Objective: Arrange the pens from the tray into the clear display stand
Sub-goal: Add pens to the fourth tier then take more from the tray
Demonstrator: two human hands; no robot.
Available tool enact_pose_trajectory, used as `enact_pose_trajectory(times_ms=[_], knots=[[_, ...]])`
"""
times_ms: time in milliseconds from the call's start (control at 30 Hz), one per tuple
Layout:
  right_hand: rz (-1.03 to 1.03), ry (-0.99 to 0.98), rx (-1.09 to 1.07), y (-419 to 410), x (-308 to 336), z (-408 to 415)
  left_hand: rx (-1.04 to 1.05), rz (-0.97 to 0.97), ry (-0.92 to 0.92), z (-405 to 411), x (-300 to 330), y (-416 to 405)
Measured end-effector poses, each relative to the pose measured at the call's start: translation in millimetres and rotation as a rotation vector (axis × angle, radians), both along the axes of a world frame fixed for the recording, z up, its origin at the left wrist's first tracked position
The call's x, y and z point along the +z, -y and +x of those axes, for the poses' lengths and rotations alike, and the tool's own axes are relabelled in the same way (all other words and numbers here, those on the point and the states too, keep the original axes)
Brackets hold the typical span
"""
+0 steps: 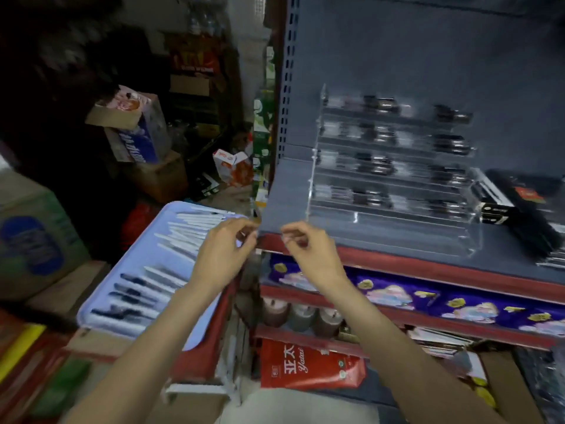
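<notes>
A pale blue tray (pixel 101 289) sits on a box at the left with several pens (pixel 159 283) lying in it, some white, some dark-capped. The clear tiered display stand (pixel 315 185) stands on the grey shelf (pixel 284 194) and holds several pens (pixel 379 166) in its rows. My left hand (pixel 224 255) and my right hand (pixel 310 255) meet just in front of the shelf's corner, fingers curled. Each pinches one end of what looks like a thin pale pen (pixel 249 234); motion blur hides its middle.
Black boxes (pixel 519 197) lie on the shelf right of the stand. Lower shelves carry purple packets (pixel 397 292), jars (pixel 299 316) and a red bag (pixel 308 365). Cardboard cartons (pixel 137 130) are stacked on the floor behind the tray.
</notes>
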State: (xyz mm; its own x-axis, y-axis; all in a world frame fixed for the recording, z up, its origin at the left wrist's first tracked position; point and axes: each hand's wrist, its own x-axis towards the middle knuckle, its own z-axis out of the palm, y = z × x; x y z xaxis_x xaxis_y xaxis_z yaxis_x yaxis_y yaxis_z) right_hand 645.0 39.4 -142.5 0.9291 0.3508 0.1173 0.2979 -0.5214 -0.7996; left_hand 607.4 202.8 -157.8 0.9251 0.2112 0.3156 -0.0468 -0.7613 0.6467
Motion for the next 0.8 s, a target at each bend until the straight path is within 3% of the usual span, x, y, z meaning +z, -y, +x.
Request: enact_pose_trajectory(times_ms=[367, 500, 800], knots=[[-0.315, -0.270, 0.139, -208.2, -111.7, -79.1, -0.041, 0.083, -0.444, -90.4, -91.9, -246.6], [-0.476, -0.264, 0.159, -238.9, -135.7, -87.2, -0.161, 0.163, -0.557, -103.2, -112.5, -280.6], [-0.775, -0.179, 0.063, -265.7, -154.6, -79.7, -0.155, 0.223, -0.545, -90.5, -140.8, -300.4]])
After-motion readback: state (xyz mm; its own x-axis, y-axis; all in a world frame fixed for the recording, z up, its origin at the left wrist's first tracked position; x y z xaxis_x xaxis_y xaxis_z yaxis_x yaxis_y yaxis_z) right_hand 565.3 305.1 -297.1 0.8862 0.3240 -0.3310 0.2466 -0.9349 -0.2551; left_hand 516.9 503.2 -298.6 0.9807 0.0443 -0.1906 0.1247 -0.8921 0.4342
